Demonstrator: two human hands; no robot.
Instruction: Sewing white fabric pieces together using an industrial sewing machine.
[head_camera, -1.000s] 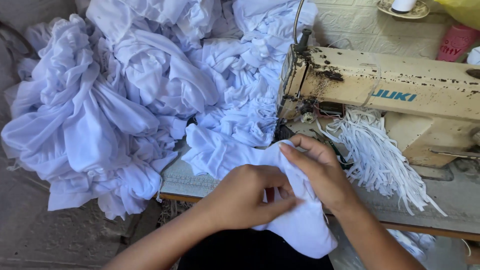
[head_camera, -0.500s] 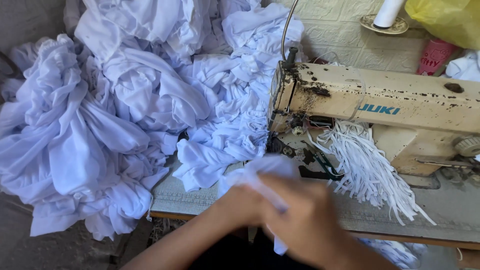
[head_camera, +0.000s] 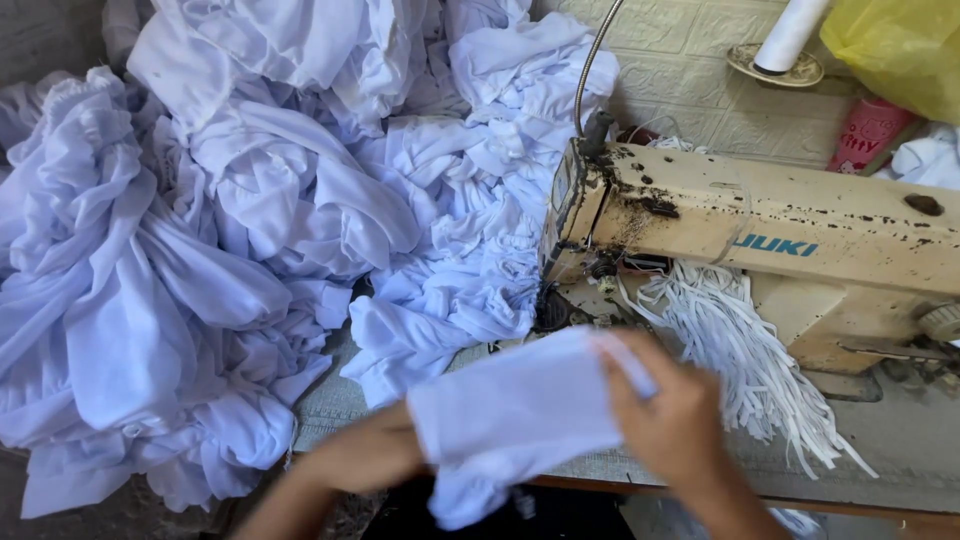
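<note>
One very large heap of white cloth (head_camera: 240, 230) lies beyond the hands and to their left, and it covers most of the tabletop (head_camera: 900, 450) on that side. Beyond the right hand stands an old cream sewing machine (head_camera: 780, 250), and a bundle of white elastic strips (head_camera: 745, 360) hangs down from under its arm, just beside the right hand. Between the two hands, close to the person, is a small white cloth piece (head_camera: 520, 410), and it looks a little blurred from motion. I judge that the step in hand is to arrange or fold this piece; the next move seems to call for an even edge held flat. The left hand (head_camera: 365, 455) is closed on the lower left corner of the piece. The right hand (head_camera: 675, 420) grips its upper right edge, with the fingers curled over the cloth.
</note>
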